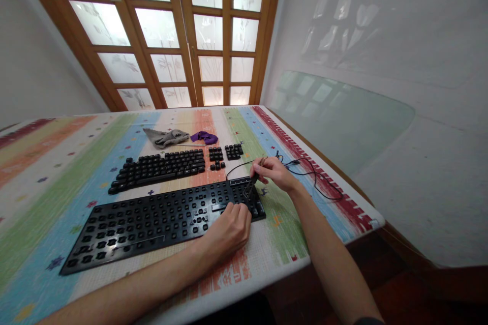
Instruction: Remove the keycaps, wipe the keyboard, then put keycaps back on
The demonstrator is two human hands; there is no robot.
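A black keyboard [129,233] with its keycaps off lies slantwise on the table, bare switches showing across it. My left hand [233,226] is closed over its front edge near the number pad, knuckles up; its fingertips are hidden. Pinched in my right hand [274,172] is a keycap puller [249,187], dark-handled with thin wire prongs. Those prongs point down at the number pad's upper part. Behind the keyboard, removed black keycaps [163,167] sit in their layout, with smaller groups of keycaps [233,151] to the right.
A grey cloth [168,138] and a purple cloth [205,137] lie behind the keycaps. The black cable [314,175] loops to the right of my right hand. A striped tablecloth [46,203] covers the table, whose right edge runs beside a white wall [430,162].
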